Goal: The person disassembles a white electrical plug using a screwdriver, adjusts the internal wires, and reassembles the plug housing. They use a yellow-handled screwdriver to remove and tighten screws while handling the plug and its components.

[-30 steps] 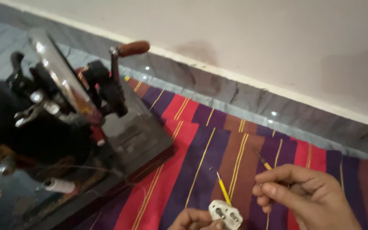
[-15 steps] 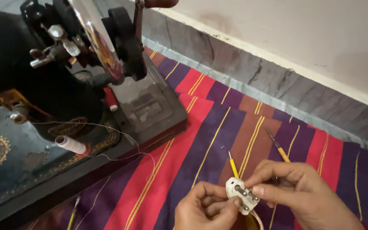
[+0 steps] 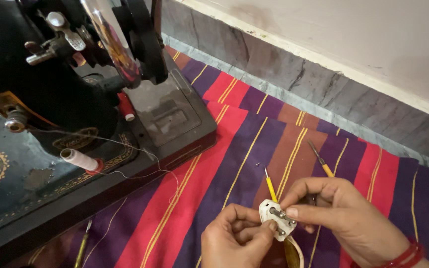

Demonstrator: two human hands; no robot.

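Black sewing machine (image 3: 75,99) sits far left on the striped mat (image 3: 214,188). My left hand (image 3: 234,243) pinches the white plug (image 3: 275,218) low centre, steadying it pins-up. My right hand (image 3: 343,218) closes fingertips on its top edge, to brace it, I judge. Plug's long axis runs upper-left to lower-right; cord exits downward. Yellow-handled screwdriver (image 3: 270,186) lies just behind.
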